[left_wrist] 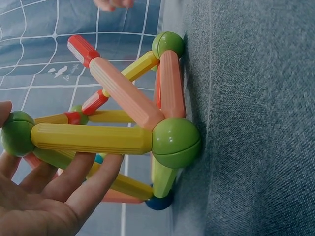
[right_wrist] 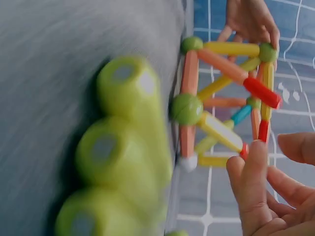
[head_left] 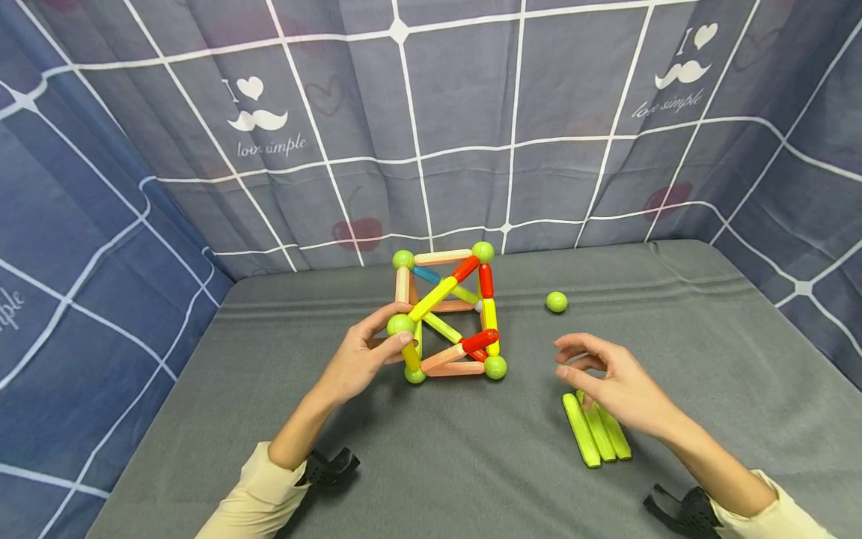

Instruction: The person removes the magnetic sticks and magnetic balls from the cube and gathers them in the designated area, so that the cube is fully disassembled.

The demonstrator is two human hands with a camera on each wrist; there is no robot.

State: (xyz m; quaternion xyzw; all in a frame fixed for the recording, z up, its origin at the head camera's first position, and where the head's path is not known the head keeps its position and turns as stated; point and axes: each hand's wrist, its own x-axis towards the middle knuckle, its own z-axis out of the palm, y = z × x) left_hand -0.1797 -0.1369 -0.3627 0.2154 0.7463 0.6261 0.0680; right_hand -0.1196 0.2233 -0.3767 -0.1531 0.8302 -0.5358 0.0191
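Note:
My left hand [head_left: 357,363] grips a green ball [head_left: 400,325] at the upper front-left corner of a box-shaped frame of magnetic rods and balls, thumb and fingers around it. A yellow rod [left_wrist: 93,138] runs down from that ball to a lower green ball [left_wrist: 176,142]. From the lower ball, a salmon rod [head_left: 444,358] with a red rod [head_left: 480,340] at its end slants up, its red tip attached to no ball. My right hand [head_left: 622,385] hovers right of the frame with relaxed fingers, holding nothing. Below it lie three yellow-green rods [head_left: 582,434] side by side.
A loose green ball [head_left: 556,302] sits on the grey cloth-covered table [head_left: 471,464], behind the right hand. Blue checked curtains [head_left: 458,90] hang at the back and both sides. Dark wrist mounts [head_left: 330,468] are strapped to both forearms.

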